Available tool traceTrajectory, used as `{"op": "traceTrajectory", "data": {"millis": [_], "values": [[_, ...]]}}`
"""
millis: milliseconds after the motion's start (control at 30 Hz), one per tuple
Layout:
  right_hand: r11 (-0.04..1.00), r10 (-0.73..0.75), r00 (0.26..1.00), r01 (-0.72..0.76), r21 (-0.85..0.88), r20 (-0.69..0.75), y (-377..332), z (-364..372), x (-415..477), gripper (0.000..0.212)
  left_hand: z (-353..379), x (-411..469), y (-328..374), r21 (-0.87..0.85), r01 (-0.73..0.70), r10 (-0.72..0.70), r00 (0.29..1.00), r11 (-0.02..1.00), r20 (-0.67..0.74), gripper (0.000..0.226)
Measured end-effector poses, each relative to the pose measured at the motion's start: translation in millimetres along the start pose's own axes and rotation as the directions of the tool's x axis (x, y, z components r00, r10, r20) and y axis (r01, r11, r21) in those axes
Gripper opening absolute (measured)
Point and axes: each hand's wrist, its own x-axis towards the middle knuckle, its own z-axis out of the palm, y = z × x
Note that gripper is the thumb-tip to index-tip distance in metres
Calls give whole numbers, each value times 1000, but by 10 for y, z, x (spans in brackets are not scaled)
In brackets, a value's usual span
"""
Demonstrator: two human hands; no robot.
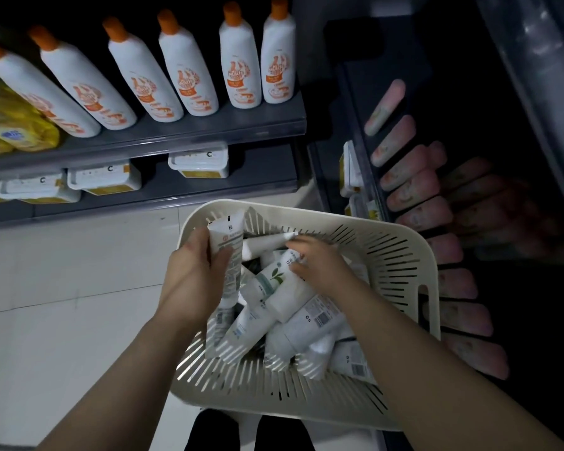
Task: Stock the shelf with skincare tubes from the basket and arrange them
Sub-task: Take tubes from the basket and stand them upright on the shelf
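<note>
Both arms are down in the cream slotted basket (388, 255), low in the middle of the frame and piled with loose white skincare tubes (306, 323) lying every which way. The left hand (192, 275) has one white tube (227, 252) lifted out of the heap and nearly upright by the basket's left wall. Its fingers are wrapped round the body with the thumb across the front, a grasp that keeps the tube clear while the other hand digs. The right hand (319, 262) is bent over the pile, its fingers (295, 247) curled down on a leaf-print tube (275, 276). That hand is blurred, so I can't tell whether it has hold or only touches. My guess is a tube per hand, to save trips.

Nothing from the basket stands on a shelf that I can see. The grey shelf (176, 138) in the upper left carries a tidy row of orange-capped white bottles (189, 70), labels forward, with yellow packs (17, 131) at its far left and flat white tubs (105, 177) on the level beneath. At the right a dark shelf (372, 76) holds pink containers (401, 154) in a row — too dim to name better. Which shelf is meant for the tubes isn't plain.
</note>
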Motion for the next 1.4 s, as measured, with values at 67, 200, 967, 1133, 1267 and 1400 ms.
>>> {"op": "traceTrajectory", "data": {"millis": [67,200,967,1133,1267,1400], "values": [[996,11,1000,-9,-94,21,2,5,60,50,-35,-4,27,-30,-23,23,1000,999,-1,17],[948,46,995,-16,-319,88,-39,25,99,42,-87,-7,21,-52,-34,34,999,998,1,20],[992,124,945,-129,5,-303,-856,-1224,-1247,24,-893,-293,1018,-226,-243,207,963,943,-172,18],[965,255,851,-197,171,-459,-1242,-1597,-1969,42,-1206,-582,1427,-319,-423,401,906,848,-137,10],[955,292,770,-201,219,-567,-1541,-1835,-2725,28,-1468,-1052,1845,-282,-611,599,789,740,-137,12],[957,290,665,-215,195,-689,-1779,-2020,-3557,13,-1606,-1540,2180,-419,-651,716,698,634,-2,23]]}}
